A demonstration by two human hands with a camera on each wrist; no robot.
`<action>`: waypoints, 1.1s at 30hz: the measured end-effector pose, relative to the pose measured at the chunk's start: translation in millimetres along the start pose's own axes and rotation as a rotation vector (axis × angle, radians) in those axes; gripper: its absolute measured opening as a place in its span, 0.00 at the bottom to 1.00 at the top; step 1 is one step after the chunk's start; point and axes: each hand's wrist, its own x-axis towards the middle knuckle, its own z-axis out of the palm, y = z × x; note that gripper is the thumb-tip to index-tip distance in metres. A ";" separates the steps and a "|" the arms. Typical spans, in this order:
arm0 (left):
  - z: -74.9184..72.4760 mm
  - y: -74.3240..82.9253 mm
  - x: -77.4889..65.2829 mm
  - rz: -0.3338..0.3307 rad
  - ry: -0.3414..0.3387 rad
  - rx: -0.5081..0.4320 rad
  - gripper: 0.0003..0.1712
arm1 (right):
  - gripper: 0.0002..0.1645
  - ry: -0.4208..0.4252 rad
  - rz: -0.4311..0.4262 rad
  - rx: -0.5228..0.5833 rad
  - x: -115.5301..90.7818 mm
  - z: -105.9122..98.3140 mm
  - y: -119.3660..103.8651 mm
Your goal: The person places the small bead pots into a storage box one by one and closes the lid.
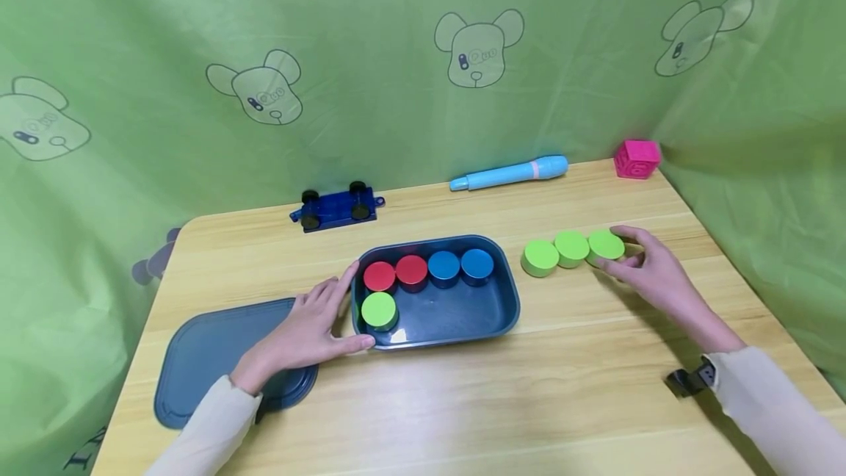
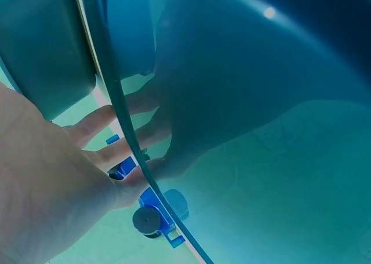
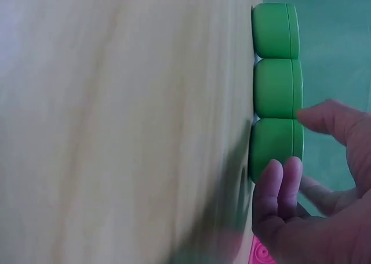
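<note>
A dark blue-grey rectangular box (image 1: 444,311) stands on the table. Inside, two red cylinders (image 1: 412,272) and two blue cylinders (image 1: 477,266) line the far wall, with one green cylinder (image 1: 380,311) in the near left corner. My left hand (image 1: 313,325) rests at the box's left end, forefinger at the far corner and thumb along the near edge. Three more green cylinders stand in a touching row right of the box. My right hand (image 1: 648,270) holds the rightmost green cylinder (image 1: 604,244) between thumb and fingers. Its side shows a seam in the right wrist view.
A matching dark lid (image 1: 218,358) lies left of the box, partly beneath the left forearm. Along the back edge are a blue toy wagon base (image 1: 338,208) with black wheels, a light blue pen-shaped toy (image 1: 509,173) and a pink cube (image 1: 637,159). Green curtain surrounds the table.
</note>
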 end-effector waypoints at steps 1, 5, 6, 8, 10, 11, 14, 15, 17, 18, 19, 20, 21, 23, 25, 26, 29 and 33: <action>0.1 0.0 -0.3 -0.002 -0.001 -0.002 0.71 | 0.50 0.001 0.004 -0.005 0.6 0.4 0.7; 0.0 0.3 -0.6 -0.009 -0.005 -0.008 0.70 | 0.49 0.002 0.017 -0.018 3.1 1.4 2.8; -0.2 0.6 -0.7 -0.011 -0.006 -0.010 0.70 | 0.48 0.001 0.017 -0.018 3.7 1.5 3.4; -0.6 1.4 -0.3 -0.012 -0.008 -0.012 0.70 | 0.48 0.001 0.023 -0.017 4.4 1.3 4.9; -0.9 1.8 0.1 -0.014 -0.008 -0.013 0.70 | 0.47 0.004 0.034 -0.015 4.3 0.6 6.4; -1.0 1.9 0.2 -0.014 -0.008 -0.013 0.70 | 0.48 0.006 0.041 -0.011 4.1 0.1 7.2; -0.9 1.1 -0.1 -0.014 -0.007 -0.010 0.70 | 0.49 0.024 0.062 -0.002 2.8 -1.8 8.4; -0.6 0.7 -0.1 -0.014 -0.007 -0.009 0.70 | 0.49 0.033 0.069 0.005 1.8 -2.6 8.0; -0.7 0.9 -0.4 -0.014 -0.006 -0.008 0.70 | 0.50 0.055 0.078 0.019 0.0 -4.0 6.0; -0.8 0.7 -0.7 -0.013 -0.005 -0.007 0.70 | 0.49 0.069 0.079 0.025 -0.9 -4.3 4.2; -0.7 0.6 -1.0 -0.013 -0.005 -0.006 0.71 | 0.49 0.082 0.081 0.030 -2.0 -4.5 2.5; -0.7 0.8 -1.1 -0.012 -0.004 -0.006 0.70 | 0.49 0.095 0.080 0.032 -3.2 -4.6 0.5; -0.7 0.8 -1.2 -0.011 -0.003 -0.006 0.70 | 0.48 0.110 0.075 0.031 -4.5 -4.6 -1.4; -0.6 0.8 -1.4 -0.010 -0.002 -0.007 0.70 | 0.48 0.138 0.068 0.030 -6.6 -3.8 -4.9; 0.1 0.1 -1.2 -0.009 -0.002 -0.006 0.70 | 0.48 0.164 0.064 0.034 -8.9 -2.9 -8.5; 0.4 -0.1 -1.1 -0.008 -0.001 -0.006 0.70 | 0.47 0.178 0.061 0.038 -10.3 -2.3 -10.5; 1.3 -1.1 -0.7 -0.006 0.000 0.000 0.70 | 0.46 0.215 0.045 0.087 -14.1 -0.1 -18.3; 1.1 -0.4 -0.2 -0.004 -0.001 0.002 0.70 | 0.38 0.238 0.014 0.205 -19.9 5.4 -29.9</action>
